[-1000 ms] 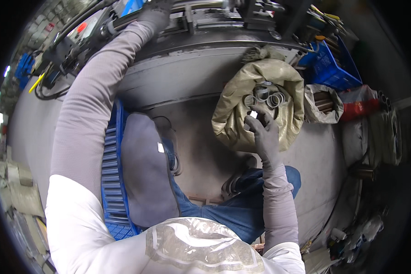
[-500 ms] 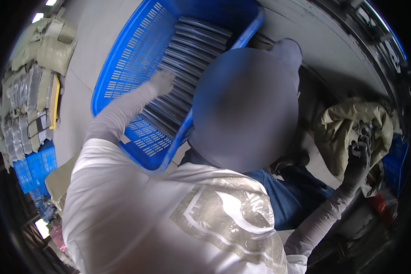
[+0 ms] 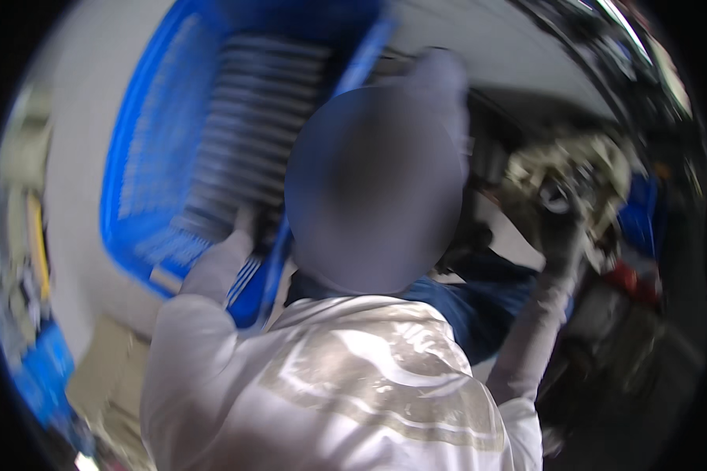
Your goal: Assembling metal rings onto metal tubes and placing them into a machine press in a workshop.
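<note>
Left hand (image 3: 246, 223) at grey rods (image 3: 251, 118); right hand (image 3: 564, 229) at pale ring (image 3: 557, 205)

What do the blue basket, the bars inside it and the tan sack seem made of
Blue basket: probably plastic, smooth-looking, with slotted walls. Bars: likely metal, grey with shiny streaks, though blurred. Tan sack: perhaps plastic or cloth, crumpled, finish unclear.

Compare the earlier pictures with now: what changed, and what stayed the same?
The grey-gloved left hand has drawn back from its forward reach, down to the long grey rods in the slotted blue plastic basket; blur hides its grip. The view has swung left. The grey-gloved right hand stays at the olive woven sack, a pale round ring against it.
</note>
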Motion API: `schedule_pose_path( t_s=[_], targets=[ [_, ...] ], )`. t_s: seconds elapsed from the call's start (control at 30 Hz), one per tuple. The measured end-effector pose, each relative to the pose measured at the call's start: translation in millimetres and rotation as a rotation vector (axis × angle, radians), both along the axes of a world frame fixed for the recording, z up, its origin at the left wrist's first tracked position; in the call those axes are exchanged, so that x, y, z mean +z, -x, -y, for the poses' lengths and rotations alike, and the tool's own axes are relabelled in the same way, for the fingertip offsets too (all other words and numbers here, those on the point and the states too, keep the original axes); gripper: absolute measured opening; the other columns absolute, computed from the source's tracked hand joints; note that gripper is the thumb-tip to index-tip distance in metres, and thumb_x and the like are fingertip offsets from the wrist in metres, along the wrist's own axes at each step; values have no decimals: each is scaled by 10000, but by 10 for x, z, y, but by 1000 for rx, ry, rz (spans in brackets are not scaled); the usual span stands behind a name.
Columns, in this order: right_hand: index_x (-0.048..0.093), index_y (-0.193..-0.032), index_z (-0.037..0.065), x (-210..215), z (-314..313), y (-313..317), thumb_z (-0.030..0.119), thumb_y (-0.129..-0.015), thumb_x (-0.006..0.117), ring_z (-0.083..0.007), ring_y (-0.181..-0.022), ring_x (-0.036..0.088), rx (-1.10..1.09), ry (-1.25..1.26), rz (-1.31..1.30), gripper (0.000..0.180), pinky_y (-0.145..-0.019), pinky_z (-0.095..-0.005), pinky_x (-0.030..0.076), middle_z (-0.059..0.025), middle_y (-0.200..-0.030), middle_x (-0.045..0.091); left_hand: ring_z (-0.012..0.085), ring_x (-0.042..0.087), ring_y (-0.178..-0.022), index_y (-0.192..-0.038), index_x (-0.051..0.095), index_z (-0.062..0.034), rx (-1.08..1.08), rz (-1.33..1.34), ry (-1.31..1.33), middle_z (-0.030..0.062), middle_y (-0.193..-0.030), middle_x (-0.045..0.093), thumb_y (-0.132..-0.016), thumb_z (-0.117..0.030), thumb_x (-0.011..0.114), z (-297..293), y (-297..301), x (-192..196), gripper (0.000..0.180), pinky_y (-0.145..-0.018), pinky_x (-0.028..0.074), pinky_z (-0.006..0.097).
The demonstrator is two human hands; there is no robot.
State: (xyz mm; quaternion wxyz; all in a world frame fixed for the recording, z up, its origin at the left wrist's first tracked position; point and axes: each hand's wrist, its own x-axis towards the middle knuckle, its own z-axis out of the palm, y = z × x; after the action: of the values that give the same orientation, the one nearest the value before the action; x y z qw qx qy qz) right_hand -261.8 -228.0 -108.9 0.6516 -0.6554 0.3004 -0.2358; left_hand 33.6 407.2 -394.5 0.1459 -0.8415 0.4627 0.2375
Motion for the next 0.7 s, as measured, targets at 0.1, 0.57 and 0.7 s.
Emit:
schedule_pose_path(
  t_s=[0.1,0.57,0.7],
  targets=[
    [634,-1299,31,149,-242,-336,162,-1007,636,-202,-1164,646,140,513,-175,321,-999,-384,563,-77,-1257,663,348,666,-724,-1028,710,-107,339,-50,465,156,-835,674,-930,-298,648,-457,-88,-82,224,-627,551,445],
    [553,-1446,29,358,-386,-376,459,-1066,488,-239,-872,686,-198,-853,456,578,-746,-336,581,-188,-1130,712,314,623,-1035,-1291,621,-61,29,28,934,122,-1132,646,-791,-223,810,2947,-937,4048,559,-895,481,456],
    [628,-1285,39,389,-487,-412,260,-1032,617,-216,-821,703,-286,-354,293,336,-693,-310,572,-127,-1010,740,332,597,-1007,-1223,626,-77,-475,118,927,111,-1029,605,-721,-237,800,3777,4,4389,555,-861,470,462]
  ],
)
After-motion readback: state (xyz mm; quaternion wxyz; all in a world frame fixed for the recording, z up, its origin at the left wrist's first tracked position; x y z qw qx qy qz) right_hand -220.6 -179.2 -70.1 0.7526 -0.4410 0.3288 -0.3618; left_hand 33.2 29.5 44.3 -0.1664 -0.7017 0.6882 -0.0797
